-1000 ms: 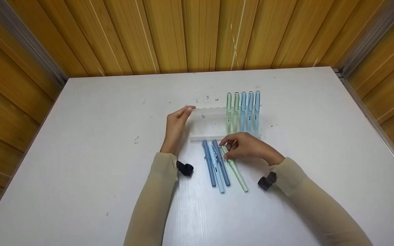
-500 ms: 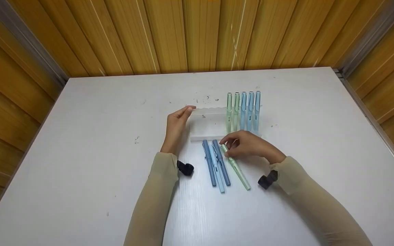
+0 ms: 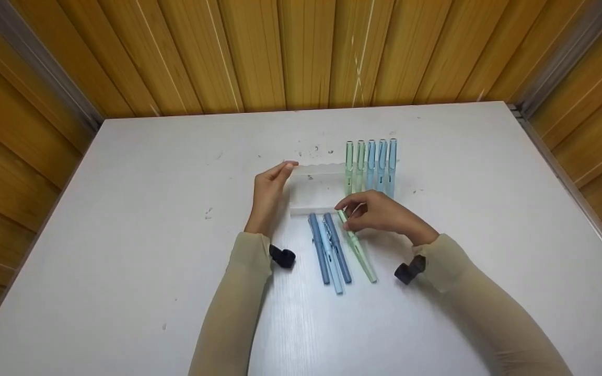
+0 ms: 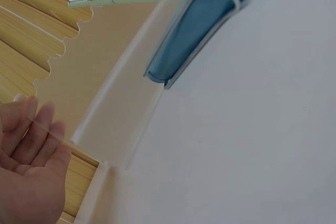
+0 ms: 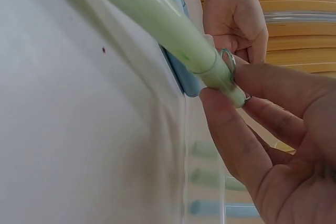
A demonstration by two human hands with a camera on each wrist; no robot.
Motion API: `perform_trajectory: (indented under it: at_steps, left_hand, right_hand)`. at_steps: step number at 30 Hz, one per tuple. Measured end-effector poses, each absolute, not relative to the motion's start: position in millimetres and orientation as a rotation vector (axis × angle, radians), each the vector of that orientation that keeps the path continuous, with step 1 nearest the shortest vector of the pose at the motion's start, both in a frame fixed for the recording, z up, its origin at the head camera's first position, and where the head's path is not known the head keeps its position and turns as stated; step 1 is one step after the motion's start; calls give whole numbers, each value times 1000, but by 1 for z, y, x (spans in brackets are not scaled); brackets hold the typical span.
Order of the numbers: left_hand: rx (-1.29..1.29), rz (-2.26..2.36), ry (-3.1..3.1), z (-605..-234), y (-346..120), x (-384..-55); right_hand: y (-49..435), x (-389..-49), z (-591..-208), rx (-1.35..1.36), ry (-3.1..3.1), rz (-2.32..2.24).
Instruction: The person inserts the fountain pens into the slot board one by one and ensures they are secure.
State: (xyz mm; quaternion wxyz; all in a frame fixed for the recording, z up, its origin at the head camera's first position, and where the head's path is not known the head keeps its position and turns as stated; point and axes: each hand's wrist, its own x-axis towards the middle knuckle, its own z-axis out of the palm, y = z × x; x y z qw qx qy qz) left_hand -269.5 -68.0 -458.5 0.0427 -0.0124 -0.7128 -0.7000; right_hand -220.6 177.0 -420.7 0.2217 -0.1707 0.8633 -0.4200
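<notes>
My right hand (image 3: 384, 215) pinches a light green pen (image 3: 359, 256) near its clip end, between thumb and fingers. The pen slants down toward me, its far end low over the table. My left hand (image 3: 269, 190) holds the upper left corner of a clear pen stand (image 3: 315, 192); in the left wrist view its fingers (image 4: 39, 135) show behind the see-through panel. Two green pens (image 3: 355, 164) and several light blue pens (image 3: 382, 164) stand upright in the stand's right part. In front of it lie two dark blue pens (image 3: 319, 250) with a light blue pen (image 3: 334, 263) between them.
The white table (image 3: 149, 250) reaches back to a wood-panelled wall (image 3: 301, 57), with more panelling on both sides. Small dark marks dot the tabletop. A black wrist camera (image 3: 283, 257) sits on the left cuff and another wrist camera (image 3: 409, 269) on the right.
My right hand has moved slightly away from me, toward the stand, drawing the green pen with it. The left hand stays at the stand's corner, and the other pens have not moved.
</notes>
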Motion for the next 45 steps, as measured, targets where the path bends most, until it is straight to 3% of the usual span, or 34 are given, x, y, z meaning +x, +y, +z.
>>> perform_trajectory:
  at_steps: [45]
  left_hand:
    - [-53,-2151,-2189,-456,-69,-266]
  right_hand:
    - [168,-233,-383,-338,2670,-1566]
